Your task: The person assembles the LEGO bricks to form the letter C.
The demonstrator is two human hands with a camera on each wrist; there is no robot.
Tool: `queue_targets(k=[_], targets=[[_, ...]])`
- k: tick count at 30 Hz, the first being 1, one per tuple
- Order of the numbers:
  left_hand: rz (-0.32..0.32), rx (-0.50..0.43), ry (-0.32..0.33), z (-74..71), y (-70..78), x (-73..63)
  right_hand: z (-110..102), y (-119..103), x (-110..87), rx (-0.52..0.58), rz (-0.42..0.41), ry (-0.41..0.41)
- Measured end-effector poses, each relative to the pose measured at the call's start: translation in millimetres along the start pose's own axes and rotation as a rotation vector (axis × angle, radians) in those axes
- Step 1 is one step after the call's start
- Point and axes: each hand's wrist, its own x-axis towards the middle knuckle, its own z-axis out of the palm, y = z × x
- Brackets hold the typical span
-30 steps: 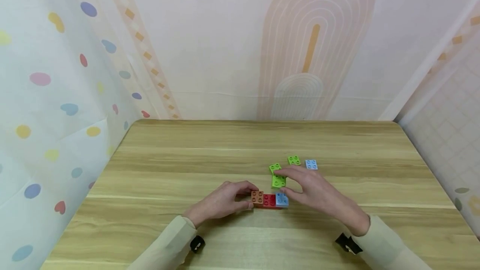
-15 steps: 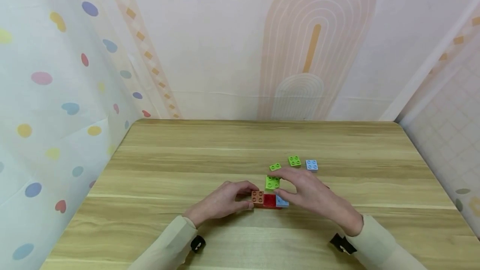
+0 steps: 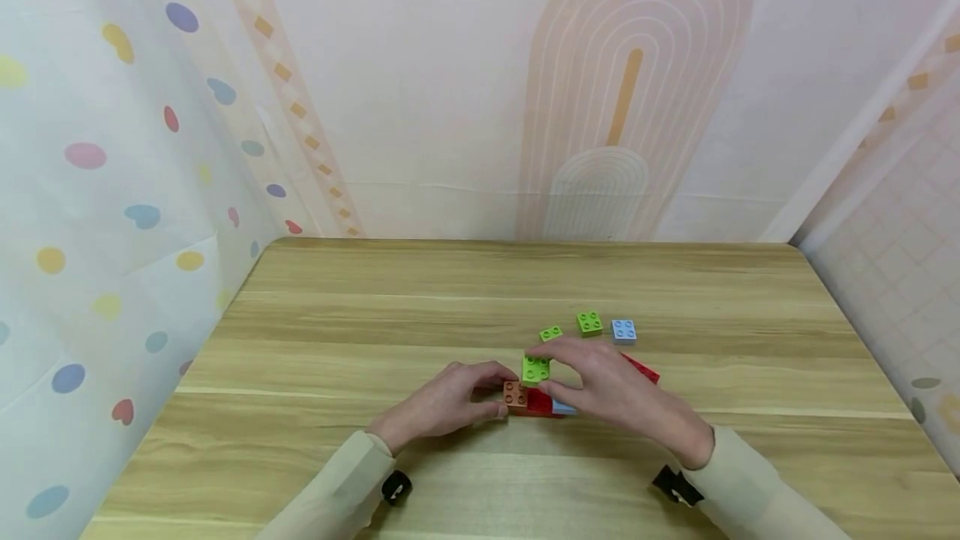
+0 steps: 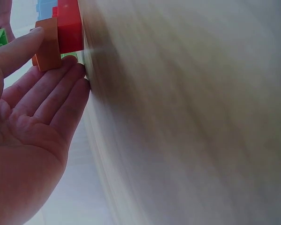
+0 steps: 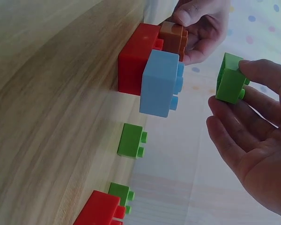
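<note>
In the head view my left hand (image 3: 446, 401) pinches the orange-brown brick (image 3: 515, 393), a small block with four round studs, seated at one end of the long red brick (image 3: 538, 403). At that brick's other end sits a light-blue brick (image 3: 564, 408), partly behind my right fingers. My right hand (image 3: 611, 380) grips a lime-green brick (image 3: 536, 370), square and four-studded, in the air near the red brick's uncovered middle. Beyond lie a green brick with two studs showing (image 3: 551, 333), a four-studded green brick (image 3: 590, 323), a square pale-blue brick (image 3: 624, 332) and a second red brick (image 3: 641, 367), partly under my hand's outline. The tabletop (image 3: 337, 315) has streaked, straight wood grain; behind it hangs a creased printed cloth (image 3: 420, 107).

In the left wrist view my thumb presses the smooth orange-brown face and my fingertips meet its other side. That brick overhangs the red brick's end; the red plastic is glossy, and the wood blurs close by.

In the right wrist view the lime-green brick is between my thumb and fingers, its hollow underside facing the red brick, clear of it. The light-blue brick juts past the red end, its cylindrical studs in profile.
</note>
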Motion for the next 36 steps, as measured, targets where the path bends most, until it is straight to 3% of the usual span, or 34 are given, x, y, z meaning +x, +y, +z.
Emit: queue_targets(k=[13,20,26,36], targets=[[0.016,0.033,-0.001,-0.6,-1.0,-0.4,7,1,5.1,-0.024,-0.029,-0.013],[0.021,0.063,0.004,-0.7,-1.6,-0.3,11,1,8.7,0.015,0.000,-0.070],[-0.005,0.043,-0.004,-0.7,-1.4,-0.4,15,2,10.7,0.029,0.012,-0.095],[0.012,0.009,-0.004,-0.8,-1.8,-0.3,19,1,12.7,0.053,0.047,-0.119]])
